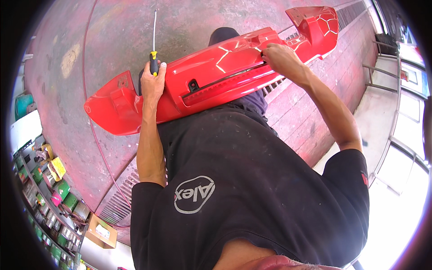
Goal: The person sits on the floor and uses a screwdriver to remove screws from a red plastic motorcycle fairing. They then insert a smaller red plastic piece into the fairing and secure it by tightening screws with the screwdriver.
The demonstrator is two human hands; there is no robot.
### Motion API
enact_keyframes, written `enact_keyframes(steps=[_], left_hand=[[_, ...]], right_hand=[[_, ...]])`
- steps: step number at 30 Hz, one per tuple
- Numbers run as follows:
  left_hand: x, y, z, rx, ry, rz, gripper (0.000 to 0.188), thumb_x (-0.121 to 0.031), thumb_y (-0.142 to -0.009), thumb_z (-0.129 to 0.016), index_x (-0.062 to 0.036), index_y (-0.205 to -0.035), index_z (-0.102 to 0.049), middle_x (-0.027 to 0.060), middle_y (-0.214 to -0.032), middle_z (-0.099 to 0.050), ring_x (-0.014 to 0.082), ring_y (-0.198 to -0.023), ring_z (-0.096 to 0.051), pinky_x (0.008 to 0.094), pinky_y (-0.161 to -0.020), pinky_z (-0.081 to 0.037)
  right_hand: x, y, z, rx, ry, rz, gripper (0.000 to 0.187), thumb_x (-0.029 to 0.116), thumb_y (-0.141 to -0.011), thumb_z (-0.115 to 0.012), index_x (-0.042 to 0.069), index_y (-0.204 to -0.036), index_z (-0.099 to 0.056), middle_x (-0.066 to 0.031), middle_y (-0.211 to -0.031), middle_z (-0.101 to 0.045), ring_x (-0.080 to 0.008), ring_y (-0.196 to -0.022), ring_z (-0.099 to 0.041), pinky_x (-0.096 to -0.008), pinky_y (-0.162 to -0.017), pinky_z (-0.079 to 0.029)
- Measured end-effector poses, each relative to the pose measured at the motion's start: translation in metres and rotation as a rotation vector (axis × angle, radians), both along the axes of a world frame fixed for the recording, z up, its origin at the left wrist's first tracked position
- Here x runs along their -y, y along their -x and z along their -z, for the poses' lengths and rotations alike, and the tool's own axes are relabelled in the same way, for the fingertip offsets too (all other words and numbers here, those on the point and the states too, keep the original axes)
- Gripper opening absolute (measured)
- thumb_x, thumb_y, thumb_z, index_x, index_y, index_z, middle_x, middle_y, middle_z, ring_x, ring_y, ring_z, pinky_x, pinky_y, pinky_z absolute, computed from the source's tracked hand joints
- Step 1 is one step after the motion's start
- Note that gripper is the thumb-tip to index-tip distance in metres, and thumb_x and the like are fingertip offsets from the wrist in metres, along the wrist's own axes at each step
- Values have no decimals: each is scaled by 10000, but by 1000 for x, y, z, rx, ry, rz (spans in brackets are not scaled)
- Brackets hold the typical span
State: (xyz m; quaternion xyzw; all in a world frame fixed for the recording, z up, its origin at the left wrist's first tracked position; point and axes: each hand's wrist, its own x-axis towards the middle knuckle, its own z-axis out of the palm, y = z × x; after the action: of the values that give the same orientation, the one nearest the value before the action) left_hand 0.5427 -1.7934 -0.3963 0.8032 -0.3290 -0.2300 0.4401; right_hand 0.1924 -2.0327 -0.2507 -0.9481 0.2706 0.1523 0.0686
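A long glossy red car spoiler (211, 58) lies across my lap, its wings spreading to left and right. A narrow slot along its near side holds a ribbed red light strip (220, 83), with a small black-edged opening at the strip's left end. My left hand (154, 83) grips a screwdriver (154, 63) by its black and yellow handle, the shaft pointing away from me. That wrist crosses the spoiler's left part. At the right end of the slot, my right hand (282, 59) has its fingers curled against the spoiler; whatever they may pinch is hidden.
Paint-stained concrete floor (121, 49) lies beyond the spoiler, with a thin red hose (84, 67) running along the left. Metal drain grating (118, 202) crosses the floor. Shelves of cans (67, 202) and a cardboard box (101, 231) stand at lower left; a metal rack (382, 83) stands right.
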Motion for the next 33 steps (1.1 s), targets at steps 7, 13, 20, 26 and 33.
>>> enact_keyframes(steps=[7, 13, 20, 26, 33], left_hand=[[0, 2, -3, -21, -1, -8, 396, -378, -1007, -769, -29, -1188, -723, 164, -948, -770, 294, -856, -746, 410, -814, -559], [-2, 0, 7, -8, 13, -28, 435, -413, -986, -773, -46, -1217, -732, 188, -986, -787, 339, -942, -779, 437, -846, -571], [-3, 1, 3, -24, -46, -31, 454, -450, -985, -752, -70, -1233, -735, 200, -1021, -793, 384, -988, -774, 466, -871, -570], [0, 1, 4, -5, -22, -22, 432, -441, -990, -748, -74, -1219, -735, 179, -987, -789, 373, -962, -771, 462, -862, -568], [1, 1, 2, -36, -49, -27, 428, -430, -994, -747, -63, -1211, -730, 169, -952, -779, 351, -924, -766, 461, -845, -562]], right_hand=[[5, 10, 8, 39, 19, -57, 215, 160, -975, -652, -31, -985, -752, -237, -1020, -754, -427, -944, -756, -540, -801, -615], [3, -2, 2, 6, -2, -32, 198, 165, -974, -644, -5, -971, -745, -199, -1030, -754, -418, -957, -750, -554, -828, -605], [-3, -1, -4, 43, 13, -6, 200, 172, -980, -671, -14, -968, -742, -220, -994, -741, -424, -939, -748, -554, -809, -602], [8, 3, 6, 58, -4, -91, 204, 178, -959, -688, -16, -932, -744, -224, -971, -740, -418, -911, -746, -549, -792, -603], [4, -1, -2, 28, 13, -20, 185, 94, -927, -607, -10, -932, -760, -215, -984, -751, -435, -908, -749, -564, -793, -601]])
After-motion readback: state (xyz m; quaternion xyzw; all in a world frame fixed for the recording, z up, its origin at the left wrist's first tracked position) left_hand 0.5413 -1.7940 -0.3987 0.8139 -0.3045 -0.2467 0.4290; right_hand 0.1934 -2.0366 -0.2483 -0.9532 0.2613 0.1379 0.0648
